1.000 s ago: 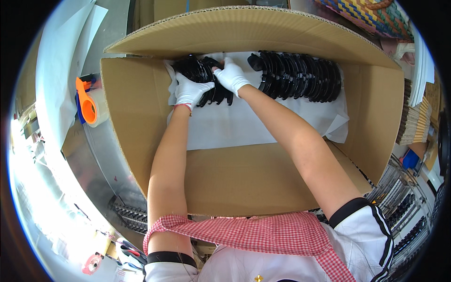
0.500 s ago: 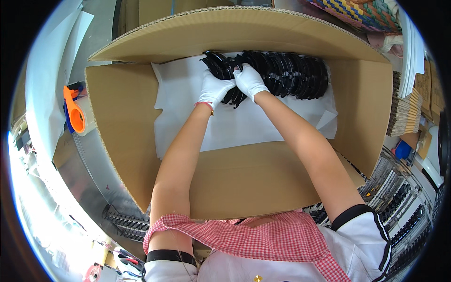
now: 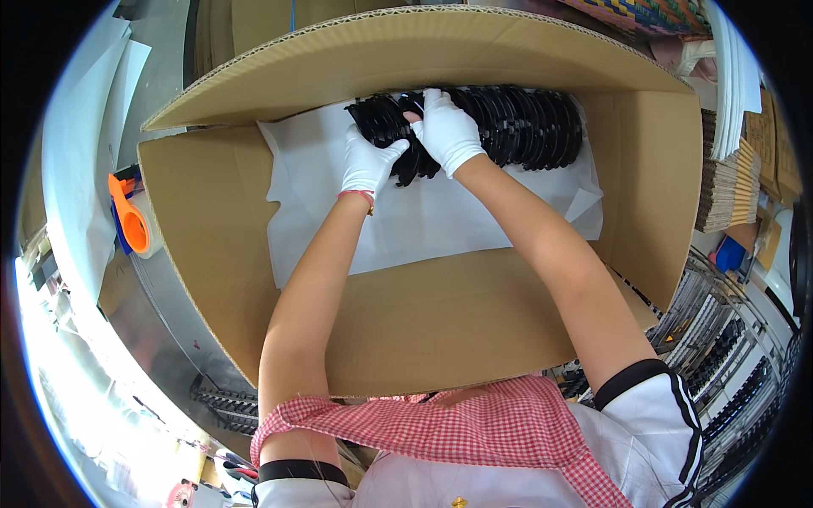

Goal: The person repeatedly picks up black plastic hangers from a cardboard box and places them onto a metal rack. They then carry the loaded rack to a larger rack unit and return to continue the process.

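Note:
A row of thin black curved parts (image 3: 533,127), stood on edge and packed close together, lies along the back of an open cardboard box (image 3: 423,322). Under it is a white sheet (image 3: 406,233). My left hand (image 3: 369,161), in a white glove, is closed against the left end of a bunch of these parts (image 3: 378,120). My right hand (image 3: 449,135), also gloved with a bare thumb tip showing, curls over the bunch's right side where it meets the row. Its fingertips are partly hidden among the parts.
An orange tape dispenser (image 3: 131,220) lies left of the box. Stacked flat cardboard (image 3: 727,182) stands to the right, below white sheets (image 3: 737,85). Racks with black parts (image 3: 711,339) are at lower right. A woven basket (image 3: 648,15) sits behind the box.
The bunch between my hands now sits closer against the row, and the gap beside it has narrowed. My right hand has spread over the parts' tops. The whole view has shifted slightly.

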